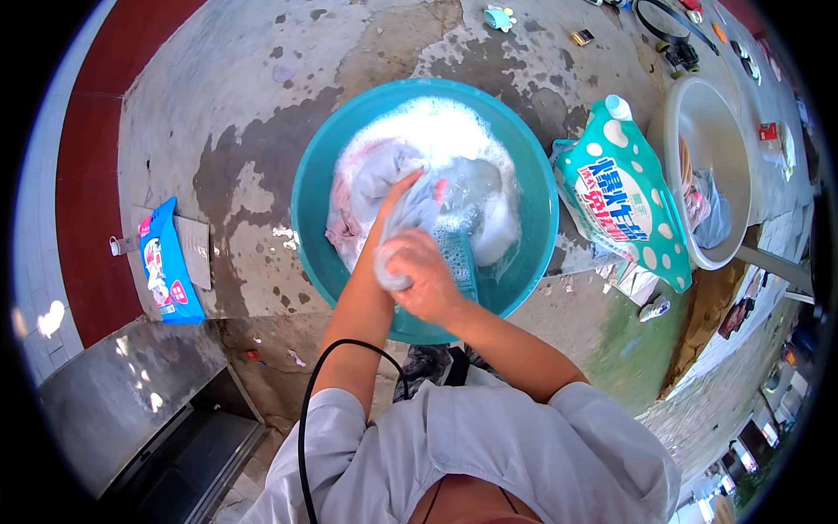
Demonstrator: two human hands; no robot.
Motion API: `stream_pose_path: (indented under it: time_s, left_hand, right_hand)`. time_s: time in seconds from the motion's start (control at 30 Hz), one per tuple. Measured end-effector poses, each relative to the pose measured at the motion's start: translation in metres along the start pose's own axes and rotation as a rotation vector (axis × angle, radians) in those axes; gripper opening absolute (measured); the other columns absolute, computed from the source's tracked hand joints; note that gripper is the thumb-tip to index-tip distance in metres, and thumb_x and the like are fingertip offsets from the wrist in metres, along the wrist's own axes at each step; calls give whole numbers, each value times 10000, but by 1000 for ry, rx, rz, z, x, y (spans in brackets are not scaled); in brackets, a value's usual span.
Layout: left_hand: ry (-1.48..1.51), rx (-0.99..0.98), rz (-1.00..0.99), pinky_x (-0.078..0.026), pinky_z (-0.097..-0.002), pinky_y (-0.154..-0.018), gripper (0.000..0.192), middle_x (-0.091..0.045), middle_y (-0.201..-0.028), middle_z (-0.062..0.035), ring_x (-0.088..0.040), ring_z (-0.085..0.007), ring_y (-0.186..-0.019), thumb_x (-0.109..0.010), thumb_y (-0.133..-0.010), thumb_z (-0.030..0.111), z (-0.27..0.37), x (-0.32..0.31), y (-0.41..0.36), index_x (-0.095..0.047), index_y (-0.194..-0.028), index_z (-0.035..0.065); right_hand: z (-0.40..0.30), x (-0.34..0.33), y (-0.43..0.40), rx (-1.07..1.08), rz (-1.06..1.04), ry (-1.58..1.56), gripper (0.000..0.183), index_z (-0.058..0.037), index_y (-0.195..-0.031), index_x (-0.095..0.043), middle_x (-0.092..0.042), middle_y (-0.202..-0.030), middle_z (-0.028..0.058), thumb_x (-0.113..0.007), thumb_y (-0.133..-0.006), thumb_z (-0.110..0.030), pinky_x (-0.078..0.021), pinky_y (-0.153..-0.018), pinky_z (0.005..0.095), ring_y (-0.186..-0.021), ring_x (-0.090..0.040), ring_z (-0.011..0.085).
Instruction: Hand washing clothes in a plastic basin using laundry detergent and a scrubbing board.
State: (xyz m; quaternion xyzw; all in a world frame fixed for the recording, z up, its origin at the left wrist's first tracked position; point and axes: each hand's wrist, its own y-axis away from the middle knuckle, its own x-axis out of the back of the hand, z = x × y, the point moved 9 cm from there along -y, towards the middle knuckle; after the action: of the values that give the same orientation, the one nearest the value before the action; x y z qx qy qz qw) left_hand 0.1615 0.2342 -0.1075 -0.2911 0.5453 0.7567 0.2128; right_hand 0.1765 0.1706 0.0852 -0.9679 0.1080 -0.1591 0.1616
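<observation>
A round teal plastic basin [314, 262] stands before me, holding white suds [452, 121] and wet laundry. My right hand [419, 275] is closed around a bunched part of a wet light grey-blue garment [416, 206]. More of this cloth stretches up to my left hand [398, 191], which grips it edge-on with its fingers partly hidden. Beneath the hands, a teal ribbed washboard [465, 265] leans in the basin, partly under foam. Pink cloth [344, 219] lies soaked at the basin's left side.
To the right are a green dotted detergent pouch [619, 190] with a white cap and a pale tub [736, 164] holding clothes [710, 209]. A blue detergent bag [170, 265] lies left on cardboard [195, 245]. Wet concrete [242, 150] surrounds the basin; a black cable [303, 432] hangs by my left arm.
</observation>
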Motion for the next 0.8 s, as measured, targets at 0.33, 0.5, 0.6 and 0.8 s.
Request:
stream_pose_path:
  time_s: [0.33, 0.5, 0.6, 0.8]
  left_hand:
    - [-93, -228, 162, -491, -311, -737, 415, -573, -964, -55, -575, -171, -856, -513, -856, 388, -18, -41, 48, -505, -1051, 21]
    - [-620, -98, 3, -137, -430, -1047, 820, -258, -1384, -167, -277, -294, -1259, -450, -823, 547, -17, -32, 61, -168, -1352, -13]
    - [-486, -44, 92, -176, -434, -1035, 779, -282, -1372, -156, -304, -307, -1244, -457, -832, 521, -15, 11, 62, -188, -1351, 7]
    - [-229, -65, 172, -265, -404, -998, 746, -308, -1324, -222, -366, -316, -1201, -505, -818, 496, -36, 31, 60, -210, -1332, 44]
  right_hand:
    - [141, 89, 0, -848, -29, 702, 360, -108, -976, -580, -582, -951, 153, -676, -662, -255, -449, -758, 380, -905, -556, 299]
    - [119, 102, 39, -472, -203, 1358, 475, -178, -1149, -512, -469, -1222, 141, -616, -712, -331, -251, -991, 476, -1162, -409, 310]
    - [123, 83, 44, -489, -162, 1132, 485, -200, -1187, -480, -433, -1256, 141, -598, -731, -314, -121, -1022, 528, -1206, -352, 333]
    - [236, 41, 41, -980, -363, 760, 425, -127, -1188, -486, -498, -1174, 200, -509, -784, -261, -388, -880, 463, -1047, -501, 372]
